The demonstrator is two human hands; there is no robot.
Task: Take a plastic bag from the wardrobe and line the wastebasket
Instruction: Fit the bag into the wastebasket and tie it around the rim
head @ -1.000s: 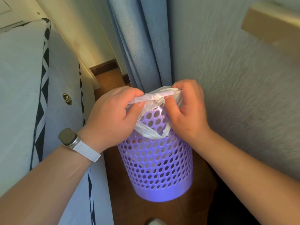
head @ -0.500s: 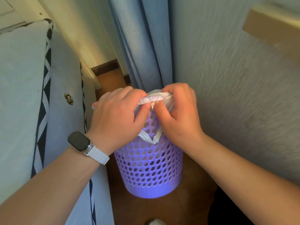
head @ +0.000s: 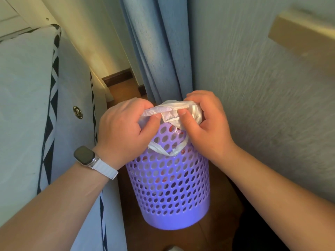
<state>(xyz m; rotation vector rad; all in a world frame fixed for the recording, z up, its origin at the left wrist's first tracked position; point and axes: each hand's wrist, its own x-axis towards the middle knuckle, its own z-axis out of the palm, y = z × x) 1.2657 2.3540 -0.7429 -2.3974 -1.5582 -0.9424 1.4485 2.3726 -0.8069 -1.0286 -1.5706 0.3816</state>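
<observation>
A purple perforated wastebasket (head: 170, 192) stands on the wooden floor between a bed and a wall. Over its rim I hold a crumpled white plastic bag (head: 172, 113). My left hand (head: 123, 133), with a watch on the wrist, grips the bag's left edge. My right hand (head: 204, 124) pinches the right part between thumb and fingers. A loop of the bag (head: 166, 151) hangs down the basket's front. White plastic shows through the holes inside the basket.
A white mattress with black-and-white trim (head: 47, 124) fills the left side. Blue curtains (head: 159, 51) hang behind the basket. A textured wall (head: 262, 87) runs along the right, with a wooden block (head: 304, 38) mounted on it. The floor gap is narrow.
Both hands have shifted slightly to the right and down along the basket's rim while working the bag. The hanging loop of plastic has dropped a little lower.
</observation>
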